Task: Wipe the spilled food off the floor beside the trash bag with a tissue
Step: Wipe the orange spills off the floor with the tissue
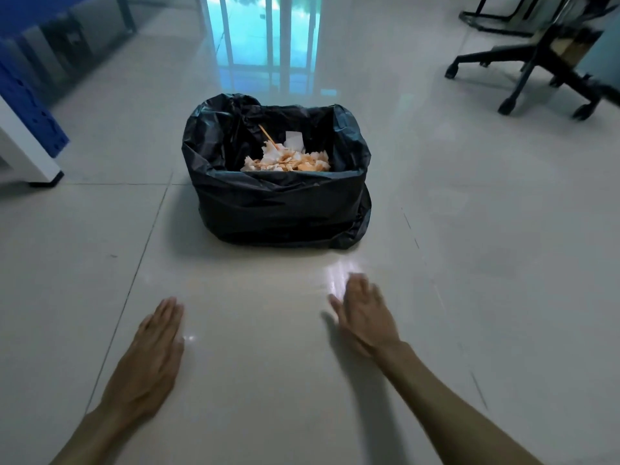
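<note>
Straight ahead, a crumpled black plastic trash bag (278, 189) sits open on the glossy pale tiled floor (469, 229), with orange-stained white tissues (288, 161) heaped inside. Nearer the camera, the left hand (152, 357) and the right hand (364, 315) reach out flat, palms down with fingers extended, holding nothing, well short of the bag. A black wheeled office chair (536, 65) stands at upper right.

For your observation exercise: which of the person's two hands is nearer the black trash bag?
The right hand; it reaches farther forward toward the trash bag than the left hand.
</note>
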A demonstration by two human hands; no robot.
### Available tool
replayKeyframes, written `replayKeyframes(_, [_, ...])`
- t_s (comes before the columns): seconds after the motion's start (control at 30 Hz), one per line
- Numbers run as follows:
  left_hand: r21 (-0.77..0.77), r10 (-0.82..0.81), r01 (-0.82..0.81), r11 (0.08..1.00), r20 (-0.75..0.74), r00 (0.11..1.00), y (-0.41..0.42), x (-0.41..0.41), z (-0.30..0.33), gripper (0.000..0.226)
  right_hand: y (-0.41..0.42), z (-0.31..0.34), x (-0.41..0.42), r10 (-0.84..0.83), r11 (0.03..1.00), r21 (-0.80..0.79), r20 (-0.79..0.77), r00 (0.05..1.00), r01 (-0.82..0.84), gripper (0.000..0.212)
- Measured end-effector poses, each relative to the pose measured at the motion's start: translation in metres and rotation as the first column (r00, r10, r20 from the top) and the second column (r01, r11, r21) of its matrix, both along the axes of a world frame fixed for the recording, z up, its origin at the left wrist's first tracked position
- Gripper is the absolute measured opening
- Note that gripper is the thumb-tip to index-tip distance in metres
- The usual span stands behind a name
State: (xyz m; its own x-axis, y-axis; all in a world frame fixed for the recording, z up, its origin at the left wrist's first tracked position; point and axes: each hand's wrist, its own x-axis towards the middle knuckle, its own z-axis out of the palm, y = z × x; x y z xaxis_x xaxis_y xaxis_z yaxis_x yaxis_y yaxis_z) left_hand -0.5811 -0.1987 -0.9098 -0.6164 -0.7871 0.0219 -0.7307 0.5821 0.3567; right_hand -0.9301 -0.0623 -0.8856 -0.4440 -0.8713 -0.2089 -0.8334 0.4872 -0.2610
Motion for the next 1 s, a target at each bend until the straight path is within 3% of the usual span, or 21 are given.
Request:
replayKeyframes(0.07, [0.050, 0.012, -0.010, 0.999, -0.036, 0.999, 0.003, -0.002, 0.000, 0.065, -0.027, -0.003, 0.053, 0.152, 0.986, -0.079, 0.031, 0.988, -0.149, 0.113])
replayKeyframes(0.2, [0.044, 0.031, -0.027, 0.999, -0.086, 0.996, 0.002, 0.001, -0.007, 0.063, -0.067, -0.001, 0.168, 0.481, 0.877, -0.044, 0.086, 0.872, -0.479, 0.096])
replayKeyframes(0.27, [0.031, -0.003, 0.007, 0.999, -0.121, 0.993, -0.001, 0.005, -0.007, 0.059, -0.056, -0.001, 0.204, 0.640, 0.768, 0.014, 0.011, 0.769, -0.640, 0.083])
replayKeyframes(0.33, [0.010, -0.010, 0.012, 1.000, -0.140, 0.990, -0.003, 0.008, -0.009, 0.058, -0.032, -0.006, 0.209, 0.700, 0.714, 0.092, -0.082, 0.710, -0.694, 0.073])
replayKeyframes(0.4, [-0.005, 0.002, -0.002, 1.000, -0.138, 0.990, -0.003, 0.008, -0.008, 0.058, -0.014, -0.008, 0.184, 0.686, 0.727, 0.035, -0.093, 0.722, -0.686, 0.071])
replayKeyframes(0.5, [-0.009, 0.004, -0.005, 1.000, -0.118, 0.993, -0.001, 0.005, -0.008, 0.059, -0.007, -0.007, 0.114, 0.504, 0.858, -0.057, -0.104, 0.857, -0.511, 0.081])
replayKeyframes(0.6, [-0.018, -0.001, 0.000, 1.000, -0.073, 0.997, 0.001, 0.005, -0.008, 0.059, 0.003, 0.005, 0.026, 0.228, 0.974, 0.036, -0.188, 0.955, -0.225, 0.089])
replayKeyframes(0.77, [-0.042, -0.027, 0.027, 0.999, -0.001, 1.000, 0.002, 0.004, -0.007, 0.062, 0.063, 0.014, -0.060, -0.059, 0.973, 0.208, -0.201, 0.978, 0.102, 0.100])
replayKeyframes(0.9, [-0.034, -0.029, 0.029, 0.999, 0.016, 0.999, 0.003, 0.004, -0.007, 0.064, 0.053, 0.010, -0.005, -0.069, 0.987, 0.132, -0.155, 0.986, 0.090, 0.105])
replayKeyframes(1.0, [0.002, -0.036, 0.036, 0.999, -0.006, 0.999, 0.002, 0.004, -0.005, 0.064, 0.017, -0.003, 0.077, 0.145, 0.989, -0.011, -0.061, 0.988, -0.146, 0.102])
